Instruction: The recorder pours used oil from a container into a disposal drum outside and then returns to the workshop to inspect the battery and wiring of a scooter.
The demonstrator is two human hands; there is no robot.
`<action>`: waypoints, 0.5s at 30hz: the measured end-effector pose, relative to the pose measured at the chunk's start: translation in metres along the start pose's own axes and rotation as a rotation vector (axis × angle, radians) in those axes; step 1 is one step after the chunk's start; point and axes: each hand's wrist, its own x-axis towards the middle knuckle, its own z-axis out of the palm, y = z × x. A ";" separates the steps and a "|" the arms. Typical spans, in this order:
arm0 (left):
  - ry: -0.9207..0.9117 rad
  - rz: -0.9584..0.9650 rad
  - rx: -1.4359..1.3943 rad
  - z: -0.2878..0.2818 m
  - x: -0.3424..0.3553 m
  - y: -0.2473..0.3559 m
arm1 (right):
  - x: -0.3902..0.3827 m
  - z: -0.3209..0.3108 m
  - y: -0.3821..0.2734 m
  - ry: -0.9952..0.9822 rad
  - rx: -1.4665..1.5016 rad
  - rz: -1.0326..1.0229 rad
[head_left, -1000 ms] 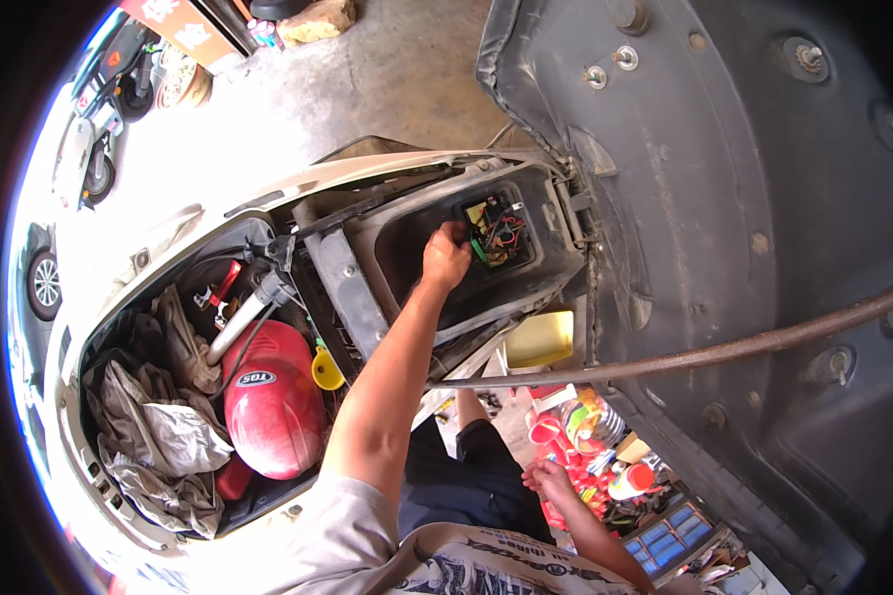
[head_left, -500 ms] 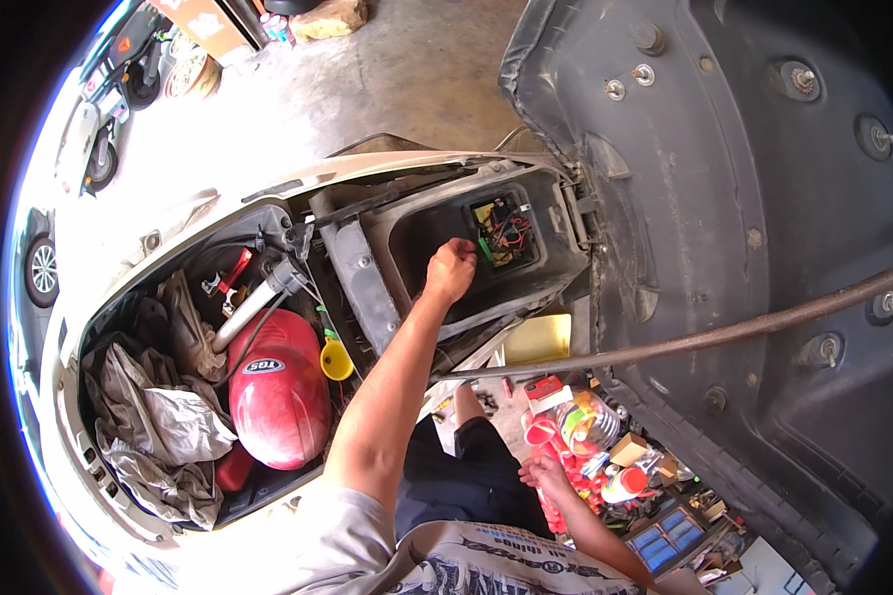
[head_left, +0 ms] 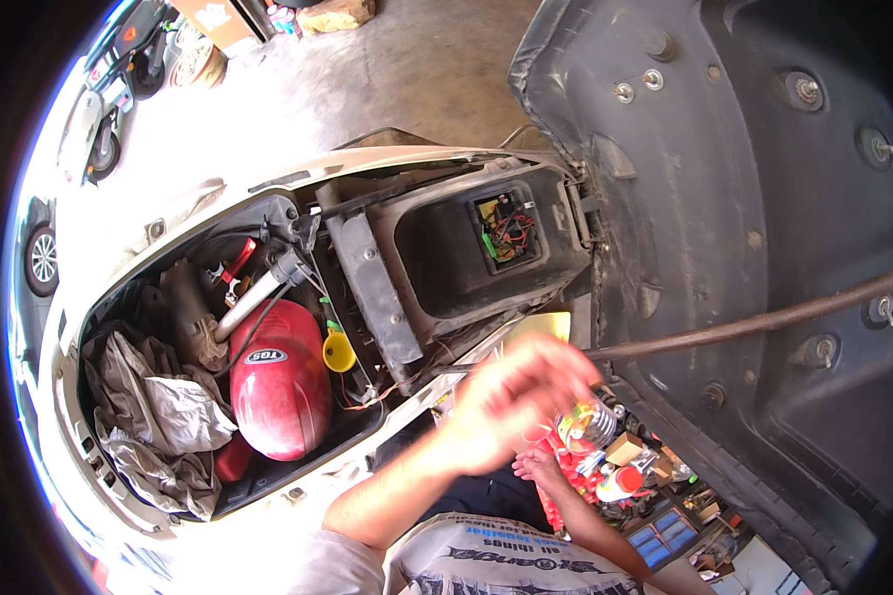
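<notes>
My left hand (head_left: 516,402) is in the air over the scooter's near edge, close above my right hand. Its fingers are smeared by motion, and I cannot make out anything in them. My right hand (head_left: 538,465) is low in front of my body, fingers loosely apart, with no object visible in it. Beyond them is the scooter's black storage compartment (head_left: 432,268). A square opening in its floor shows bundled red and black wires (head_left: 511,230) and a green piece (head_left: 488,246). A dark bar (head_left: 372,288) with bolts lies across the compartment's left side.
The raised seat (head_left: 704,228) fills the right side, crossed by a brown rod (head_left: 744,325). In the left bay are a red rounded cover (head_left: 280,397), grey cloth (head_left: 184,412), a yellow funnel (head_left: 338,351) and a silver tube (head_left: 258,297). Bottles and boxes (head_left: 625,451) crowd the lower right.
My left hand has left the compartment and swung toward me and to the right, uncovering the compartment's inside. My right hand stays low, shifted slightly left and up in the picture.
</notes>
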 end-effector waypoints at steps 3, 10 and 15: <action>-0.448 -0.125 -0.155 0.045 -0.014 0.024 | 0.002 0.000 0.002 -0.010 0.027 -0.040; -0.905 -0.224 -0.130 0.104 -0.012 0.087 | -0.009 0.010 -0.023 -0.009 -0.179 0.104; -0.737 -0.170 -0.126 0.085 -0.031 0.116 | -0.009 0.020 -0.023 -0.004 -0.205 0.116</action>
